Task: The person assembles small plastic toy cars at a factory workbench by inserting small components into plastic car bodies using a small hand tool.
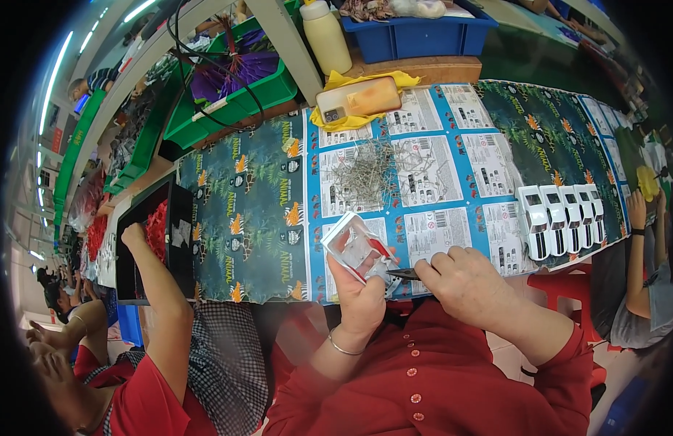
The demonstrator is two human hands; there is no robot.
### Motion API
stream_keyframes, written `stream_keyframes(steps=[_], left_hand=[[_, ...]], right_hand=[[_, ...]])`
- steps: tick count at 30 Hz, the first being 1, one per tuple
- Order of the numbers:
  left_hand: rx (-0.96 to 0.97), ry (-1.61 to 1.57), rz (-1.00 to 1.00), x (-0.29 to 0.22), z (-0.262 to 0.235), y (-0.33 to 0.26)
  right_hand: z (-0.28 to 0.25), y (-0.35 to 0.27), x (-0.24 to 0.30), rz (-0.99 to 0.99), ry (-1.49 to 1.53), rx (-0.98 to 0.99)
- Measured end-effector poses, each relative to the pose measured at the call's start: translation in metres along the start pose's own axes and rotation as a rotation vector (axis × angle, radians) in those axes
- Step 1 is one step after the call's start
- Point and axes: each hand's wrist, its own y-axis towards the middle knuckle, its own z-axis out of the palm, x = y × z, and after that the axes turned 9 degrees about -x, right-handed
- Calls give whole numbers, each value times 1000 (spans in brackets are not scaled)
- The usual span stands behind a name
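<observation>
Left hand [359,296] wrapped round the near end of a white, hollow, boxy plastic shell with red trim [351,248], tilted with its open side up, likely so the inside is reachable. Right hand [471,285] gripping a dark, narrow-nosed tool, probably pliers [403,274], tip at the shell's near edge; exact contact unclear. Loose heap of thin, silvery metal pins [365,174] beyond the left hand, presumably for easy reach. White-and-black plastic car-shaped bodies [571,218] lined up right of the right hand, seemingly for order.
</observation>
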Motion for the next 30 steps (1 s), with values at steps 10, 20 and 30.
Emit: stream_keyframes(steps=[10,20,30], left_hand=[[-83,214,169,-31,-42,44],[-466,1909,429,-66,-173,100],[200,1581,671,-19,-46,75]], right_hand=[[6,-14,-3,123,188,-33],[-42,-95,-110,553,-120,-370],[-80,-215,-232,1246,-423,-410]])
